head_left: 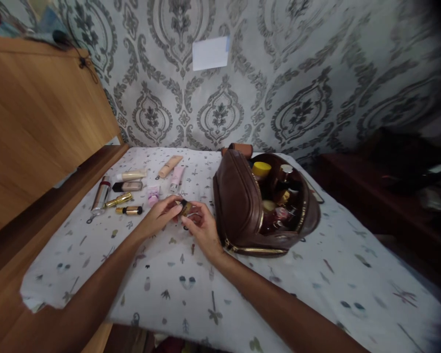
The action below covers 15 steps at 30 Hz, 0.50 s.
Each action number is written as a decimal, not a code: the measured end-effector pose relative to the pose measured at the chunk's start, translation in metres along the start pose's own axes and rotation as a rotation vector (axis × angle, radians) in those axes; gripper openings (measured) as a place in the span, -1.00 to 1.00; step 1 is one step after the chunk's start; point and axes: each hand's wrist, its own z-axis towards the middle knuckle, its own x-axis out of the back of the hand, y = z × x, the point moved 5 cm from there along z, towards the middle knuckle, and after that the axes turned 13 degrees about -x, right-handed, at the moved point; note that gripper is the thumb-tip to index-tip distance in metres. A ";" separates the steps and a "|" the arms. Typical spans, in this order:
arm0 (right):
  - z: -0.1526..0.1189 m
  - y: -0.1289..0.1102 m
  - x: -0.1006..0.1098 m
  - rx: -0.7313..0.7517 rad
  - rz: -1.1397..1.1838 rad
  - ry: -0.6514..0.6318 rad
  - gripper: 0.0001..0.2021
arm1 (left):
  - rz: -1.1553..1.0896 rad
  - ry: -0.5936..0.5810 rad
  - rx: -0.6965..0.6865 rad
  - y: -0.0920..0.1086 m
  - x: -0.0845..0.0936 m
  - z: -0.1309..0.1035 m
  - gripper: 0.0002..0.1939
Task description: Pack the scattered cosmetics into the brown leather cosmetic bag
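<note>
Between my hands is a small cosmetic container [185, 208] with a dark top and a yellowish body; its exact kind is hard to make out. My left hand [164, 214] pinches it from the left with thumb and fingertips. On the other side, the fingers of my right hand [204, 229] are curled round it. A brown makeup bag [238, 196] stands unzipped just right of my right hand, with several bottles and a yellow-capped item [260, 169] inside. Beyond my left hand lie a small pink-and-purple tube [153, 194] and a pink tube [177, 178].
Left on the patterned tablecloth [191, 304] lie a peach tube [170, 166], a cream tube [132, 175], a black-capped bottle [128, 186], a gold tube [119, 200], a black-and-gold tube [130, 210] and a silver cylinder [102, 193]. A wooden panel [44, 93] borders the left; patterned wall behind.
</note>
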 end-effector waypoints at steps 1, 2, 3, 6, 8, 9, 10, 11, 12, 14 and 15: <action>0.000 0.000 0.000 -0.003 0.003 -0.010 -0.56 | -0.003 -0.004 -0.004 0.000 0.000 0.000 -0.58; -0.001 -0.001 0.000 -0.006 0.008 -0.020 -0.56 | -0.005 -0.007 -0.004 -0.001 0.000 -0.001 -0.58; -0.001 -0.001 -0.001 -0.010 0.014 -0.031 -0.57 | -0.011 -0.011 -0.003 -0.002 0.000 -0.001 -0.58; -0.002 -0.002 -0.001 -0.018 0.037 -0.054 -0.54 | -0.055 -0.016 0.010 -0.006 -0.001 -0.002 -0.56; -0.003 -0.003 0.000 -0.020 0.054 -0.064 -0.51 | -0.095 -0.006 0.022 -0.008 -0.002 -0.002 -0.53; -0.003 -0.003 0.000 -0.022 0.061 -0.066 -0.49 | -0.110 0.002 0.033 -0.009 -0.002 -0.002 -0.51; -0.003 -0.003 0.000 -0.027 0.067 -0.065 -0.48 | -0.123 0.012 0.048 -0.011 -0.002 -0.002 -0.50; -0.003 -0.003 0.001 -0.033 0.070 -0.064 -0.47 | -0.132 0.020 0.062 -0.011 -0.002 -0.002 -0.50; -0.004 -0.003 0.001 -0.038 0.072 -0.064 -0.46 | -0.137 0.028 0.073 -0.012 -0.003 -0.002 -0.50; -0.004 -0.005 0.001 -0.040 0.074 -0.070 -0.48 | -0.144 0.035 0.084 -0.013 -0.003 -0.001 -0.54; -0.004 -0.005 0.001 -0.037 0.074 -0.075 -0.49 | -0.147 0.037 0.085 -0.014 -0.003 -0.001 -0.56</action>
